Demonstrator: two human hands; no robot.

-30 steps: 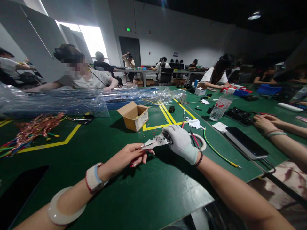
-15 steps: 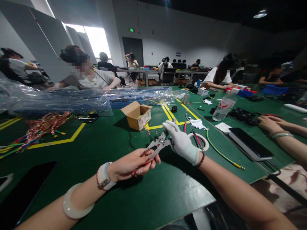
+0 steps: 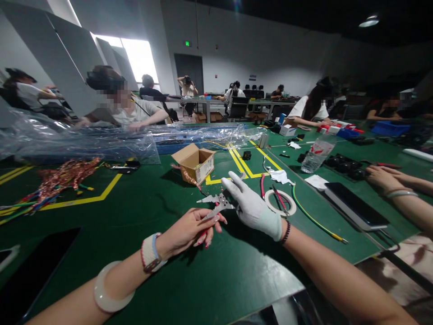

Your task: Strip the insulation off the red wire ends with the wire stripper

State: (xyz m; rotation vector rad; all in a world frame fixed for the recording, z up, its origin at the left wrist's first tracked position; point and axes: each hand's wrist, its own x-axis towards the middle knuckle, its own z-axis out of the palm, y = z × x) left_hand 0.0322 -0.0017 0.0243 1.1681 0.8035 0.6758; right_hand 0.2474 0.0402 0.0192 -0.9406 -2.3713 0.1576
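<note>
The gloved right hand [image 3: 255, 205] held the spread pliers [image 3: 222, 202] in a loose grip above the desk [image 3: 203, 289], while the left hand [image 3: 186, 229] pinched what looked like a red wire [image 3: 203, 233], so keeping it straight and squeezing lightly seemed wise.

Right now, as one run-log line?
left hand: bare, holding red wire | right hand: gloved, holding wire stripper | stripper jaws: open | cardboard box: open, beyond hands
</note>
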